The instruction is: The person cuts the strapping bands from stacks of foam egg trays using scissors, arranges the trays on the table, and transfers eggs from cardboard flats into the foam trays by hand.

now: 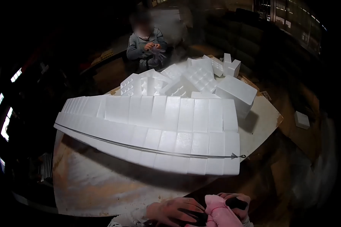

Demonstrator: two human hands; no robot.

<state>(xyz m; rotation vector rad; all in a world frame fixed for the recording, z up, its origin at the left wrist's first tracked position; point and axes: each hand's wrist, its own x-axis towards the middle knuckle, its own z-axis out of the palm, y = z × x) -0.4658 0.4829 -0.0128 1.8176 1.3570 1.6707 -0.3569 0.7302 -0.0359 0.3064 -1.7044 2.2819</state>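
At the bottom edge, my left hand (176,212) curls against a pink glove (220,215), its fingers bent and closed on the near side. My right hand (241,199) grips the same glove from the other side, partly covered by it. Dark patches show on both hands. Beyond them lies a long bundle of white foam boxes (170,117), packed side by side. A thin dark cord (170,153) runs along its lower side and ends in a knot at the right.
The bundle rests on a worn, pale tabletop (98,189). Loose white foam boxes (201,73) are heaped behind it. One white block (302,119) lies apart at the right. Across the table, another person (146,47) handles a purple-grey glove (158,54).
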